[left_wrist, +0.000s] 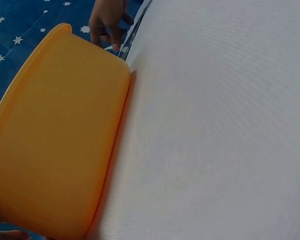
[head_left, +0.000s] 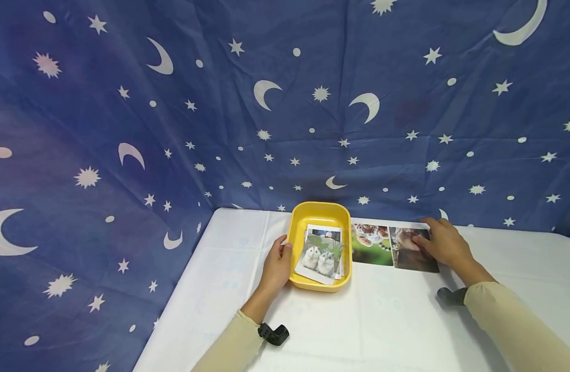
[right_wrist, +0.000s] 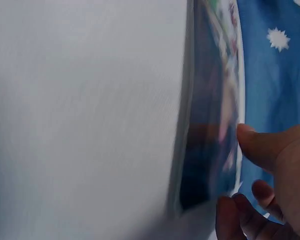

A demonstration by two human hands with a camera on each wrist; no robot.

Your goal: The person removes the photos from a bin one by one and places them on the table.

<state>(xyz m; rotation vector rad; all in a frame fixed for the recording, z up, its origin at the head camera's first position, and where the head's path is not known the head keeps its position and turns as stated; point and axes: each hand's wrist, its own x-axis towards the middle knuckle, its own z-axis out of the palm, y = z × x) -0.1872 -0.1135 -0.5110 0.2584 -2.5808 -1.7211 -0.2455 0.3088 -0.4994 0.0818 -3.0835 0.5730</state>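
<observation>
My left hand [head_left: 276, 266] grips the left wall of a yellow plastic tray [head_left: 319, 206], thumb at the rim. Inside the tray lies a small pile of photo cards, the top one showing two hamsters [head_left: 319, 258]. My right hand [head_left: 447, 245] pinches the right end of a dark photo card [head_left: 412, 261], its thumb over the picture and its fingers at the far right corner. In the right wrist view the thumb [right_wrist: 259, 147] sits at the card's edge. Beside it, against the tray's right side, lies a tiger photo card [head_left: 372, 250].
A white cloth covers the table [head_left: 322, 330]. Along its far and left edges hangs a blue curtain [head_left: 303, 113] with moons and stars, close behind the tray and the cards. Each wrist carries a black camera mount [head_left: 274, 335].
</observation>
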